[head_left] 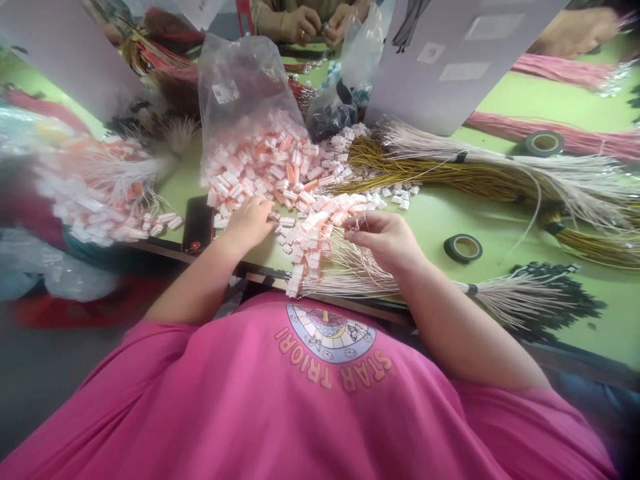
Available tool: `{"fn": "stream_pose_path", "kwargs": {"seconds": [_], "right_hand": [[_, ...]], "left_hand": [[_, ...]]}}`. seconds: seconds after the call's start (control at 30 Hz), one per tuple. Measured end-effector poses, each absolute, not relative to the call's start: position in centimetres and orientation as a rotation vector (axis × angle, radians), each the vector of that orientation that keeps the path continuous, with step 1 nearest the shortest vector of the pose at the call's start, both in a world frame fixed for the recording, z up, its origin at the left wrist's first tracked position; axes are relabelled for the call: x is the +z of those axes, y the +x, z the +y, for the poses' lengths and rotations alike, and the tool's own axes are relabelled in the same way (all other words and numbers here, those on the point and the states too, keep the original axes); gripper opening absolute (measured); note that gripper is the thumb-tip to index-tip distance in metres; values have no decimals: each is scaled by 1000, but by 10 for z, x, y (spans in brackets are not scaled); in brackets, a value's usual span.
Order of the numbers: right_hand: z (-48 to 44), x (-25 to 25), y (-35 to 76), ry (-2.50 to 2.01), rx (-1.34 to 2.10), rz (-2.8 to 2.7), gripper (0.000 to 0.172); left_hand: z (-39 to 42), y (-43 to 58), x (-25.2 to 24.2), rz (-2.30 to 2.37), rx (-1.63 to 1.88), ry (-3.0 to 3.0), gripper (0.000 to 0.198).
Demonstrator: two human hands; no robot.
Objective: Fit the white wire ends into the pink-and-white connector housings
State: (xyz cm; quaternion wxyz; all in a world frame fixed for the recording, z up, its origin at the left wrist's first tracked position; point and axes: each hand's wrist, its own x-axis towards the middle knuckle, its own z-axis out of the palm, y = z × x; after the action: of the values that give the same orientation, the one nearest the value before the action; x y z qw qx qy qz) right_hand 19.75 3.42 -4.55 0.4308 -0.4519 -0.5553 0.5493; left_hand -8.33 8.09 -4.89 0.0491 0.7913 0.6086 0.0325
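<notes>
My left hand [251, 223] rests at the near edge of a loose pile of white and orange plastic connector housings [255, 157]. Its fingers are curled down among the small pieces; what sits in the fingertips is hidden. Fingers pinched, my right hand [387, 241] holds the end of a thin white wire [361, 220]. Below and left of it lies a bundle of white wires [350, 285] with white-orange connectors [311, 250] on their left ends. Black pieces [555, 300] cover the right ends of this bundle.
A clear plastic bag [245, 73] stands behind the pile. Yellow and white wire bundles [430, 167] lie at right, with black tape rolls [463, 248] nearby. A dark phone-like object [199, 223] is left of my left hand. A co-worker's hands [320, 25] are across the table, beyond grey partitions [440, 67].
</notes>
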Motion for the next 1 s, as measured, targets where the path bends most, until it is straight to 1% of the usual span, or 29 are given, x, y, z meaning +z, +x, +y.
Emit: {"fn": "stream_pose_path", "kwargs": {"seconds": [0.07,0.1,0.17,0.23,0.3,0.33,0.4,0.47,0.53,0.63,0.67,0.8,1.0], "right_hand": [[34,-46,197,-1119,1410,-1385,13],[34,-45,197,-1126,1412,-1395,12],[33,-41,196,-1158,1390,-1436,10],[32,-37,195,-1196,1351,-1510,9],[31,-34,193,-1224,1304,-1594,9],[31,-33,193,-1236,1277,-1633,10],[30,-32,191,-1271,1233,-1693,12],[31,-32,190,-1313,1212,-1726,13],[31,-32,190,-1327,1235,-1727,14],[29,-31,191,-1255,1308,-1646,14],[28,-30,191,-1226,1325,-1623,14],[24,-29,190,-1197,1260,-1681,15],[22,-29,190,-1281,1084,-1777,15]], "left_hand": [[83,-81,-56,1832,21,2411,23],[82,-80,-57,1825,53,2405,21],[79,-78,-54,1778,253,2369,20],[73,-75,-45,1654,558,2237,20],[62,-69,-33,1427,766,1994,22],[55,-64,-26,1287,808,1871,23],[41,-50,-15,1023,787,1685,21],[29,-35,-8,894,731,1582,16],[21,-21,-7,914,707,1513,17],[18,-9,-12,1033,713,1473,32],[19,-8,-14,1060,709,1476,33],[21,-8,-15,1065,713,1496,23],[20,-2,-6,1089,648,1578,20]]}}
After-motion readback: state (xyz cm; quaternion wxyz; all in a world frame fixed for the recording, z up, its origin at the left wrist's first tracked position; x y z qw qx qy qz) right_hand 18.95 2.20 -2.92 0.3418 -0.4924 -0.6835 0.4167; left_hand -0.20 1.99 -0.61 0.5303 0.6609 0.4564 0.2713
